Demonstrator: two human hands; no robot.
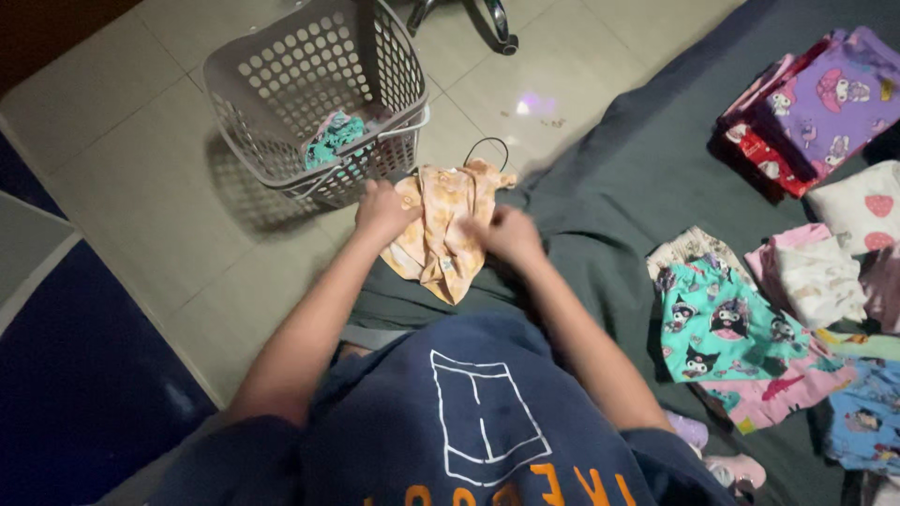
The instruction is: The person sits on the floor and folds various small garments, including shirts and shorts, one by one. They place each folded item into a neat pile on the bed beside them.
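Soft matt orange cloth garment (441,230); grey perforated plastic basket (281,84); glossy smooth floor tiles (141,178); matt dark grey bed sheet (637,178).

The floor (141,178) was laid with pale square tiles, dimly lit, with a small purplish glint of light (536,103) on a far tile. At the far left corner ran a dark brown strip (47,28) of wall or furniture. A dark blue mat (66,375) with a pale border lay at the near left. A grey-green bedsheet (637,169) covered the right side. Chrome chair legs (487,23) stood at the far edge.
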